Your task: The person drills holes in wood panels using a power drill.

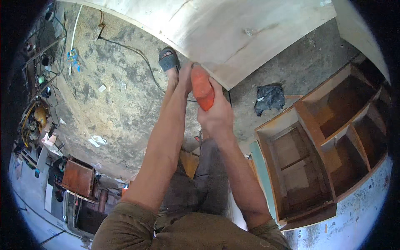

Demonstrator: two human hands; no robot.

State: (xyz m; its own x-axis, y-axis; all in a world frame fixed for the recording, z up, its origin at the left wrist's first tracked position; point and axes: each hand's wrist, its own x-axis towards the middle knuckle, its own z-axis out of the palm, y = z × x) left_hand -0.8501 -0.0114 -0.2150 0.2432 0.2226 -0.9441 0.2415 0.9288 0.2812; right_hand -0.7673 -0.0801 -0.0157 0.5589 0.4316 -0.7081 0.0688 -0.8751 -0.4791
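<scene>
I see my right hand [216, 114] wrapped tight around an orange tool [202, 89] pressed at the pale plywood panel's [233, 33] lower edge. My left hand [185, 77] touches that edge; its grip is hidden. Bare concrete floor [121, 100] lies left, brown cabinet [325, 146] right.

Plywood panel [233, 33] ahead, cabinet [329, 141] right.
</scene>
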